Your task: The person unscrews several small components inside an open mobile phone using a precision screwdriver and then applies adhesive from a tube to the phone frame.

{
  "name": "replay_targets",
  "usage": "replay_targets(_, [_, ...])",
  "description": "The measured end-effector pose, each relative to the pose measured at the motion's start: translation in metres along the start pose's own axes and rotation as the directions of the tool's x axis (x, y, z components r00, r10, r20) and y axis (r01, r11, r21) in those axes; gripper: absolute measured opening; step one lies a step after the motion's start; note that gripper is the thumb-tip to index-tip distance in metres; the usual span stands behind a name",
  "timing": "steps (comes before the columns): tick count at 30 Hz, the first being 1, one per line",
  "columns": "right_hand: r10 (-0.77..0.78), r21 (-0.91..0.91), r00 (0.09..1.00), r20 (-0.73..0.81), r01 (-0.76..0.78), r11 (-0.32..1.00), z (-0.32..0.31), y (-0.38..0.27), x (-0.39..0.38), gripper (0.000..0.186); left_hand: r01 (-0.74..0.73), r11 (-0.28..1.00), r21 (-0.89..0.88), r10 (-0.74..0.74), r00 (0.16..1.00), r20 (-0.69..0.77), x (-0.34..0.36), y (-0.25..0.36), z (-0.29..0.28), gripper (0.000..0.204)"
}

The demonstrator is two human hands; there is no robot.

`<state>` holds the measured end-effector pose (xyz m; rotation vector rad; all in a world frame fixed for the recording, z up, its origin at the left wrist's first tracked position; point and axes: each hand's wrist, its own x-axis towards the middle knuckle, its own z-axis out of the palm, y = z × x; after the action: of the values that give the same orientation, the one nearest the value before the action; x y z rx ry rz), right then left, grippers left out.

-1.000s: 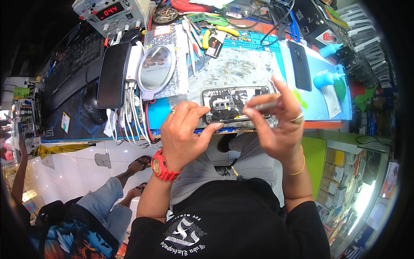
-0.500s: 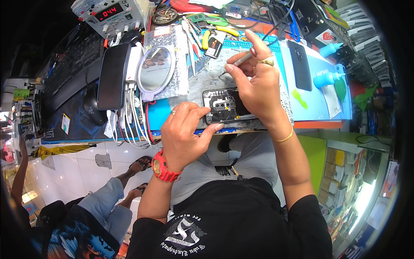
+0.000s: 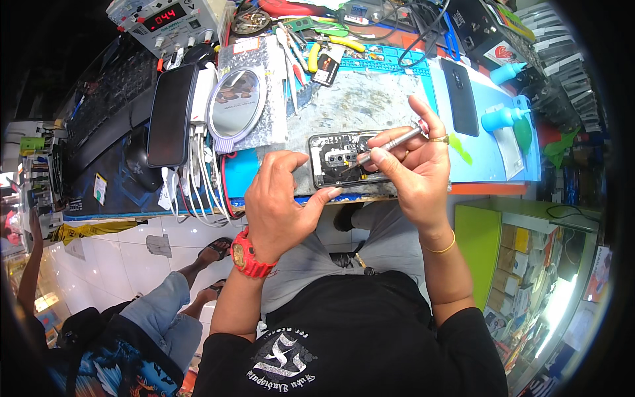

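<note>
Your left hand [image 3: 281, 202], thumb and fingers spread apart, sits by the near left corner of the opened phone [image 3: 336, 175] on the grey mat [image 3: 360, 99]; brace that frame lightly. Further right, your right hand [image 3: 423, 177] clamps its fingers on the slanted screwdriver [image 3: 401, 140]; a more upright hold should help prevent slips.

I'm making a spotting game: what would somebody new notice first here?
Probably the opened phone near the front of the grey mat, with a slim silver tool in the right hand angled over it. The bright red watch just below the left hand is eye-catching too. At upper left, red digits glow on a pale box.
</note>
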<state>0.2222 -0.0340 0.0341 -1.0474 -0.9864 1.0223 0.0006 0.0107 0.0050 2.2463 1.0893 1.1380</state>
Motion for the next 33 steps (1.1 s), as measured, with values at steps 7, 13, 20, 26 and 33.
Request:
replay_targets(7, [0.029,0.029,1.000,0.006,-0.030,0.999,-0.0002,0.0033,-0.0062,0.084,-0.025,1.000,0.018,0.025,0.999,0.021,0.0011,0.0001,-0.0005,0.061])
replay_targets(13, [0.037,0.023,0.999,0.024,-0.037,0.999,-0.0021,0.0055,-0.0066,0.084,-0.059,0.998,0.011,0.058,0.998,0.037,0.0022,0.0001,-0.0019,0.048])
replay_targets(20, [0.036,0.025,0.999,0.035,-0.037,0.999,-0.0017,0.0050,-0.0073,0.084,-0.033,0.999,0.007,0.032,0.998,0.048,0.0021,0.0021,-0.0027,0.046])
replay_targets(26, [0.050,0.042,0.997,0.053,-0.053,0.998,-0.0032,0.0051,-0.0067,0.085,-0.039,0.999,0.009,0.039,0.998,0.045,0.0026,0.0025,-0.0023,0.045])
replay_targets(33, [0.065,0.039,0.996,0.058,-0.067,0.997,-0.0026,0.0037,-0.0070,0.085,-0.043,0.999,0.010,0.042,0.998,0.045,0.0026,0.0022,-0.0025,0.045])
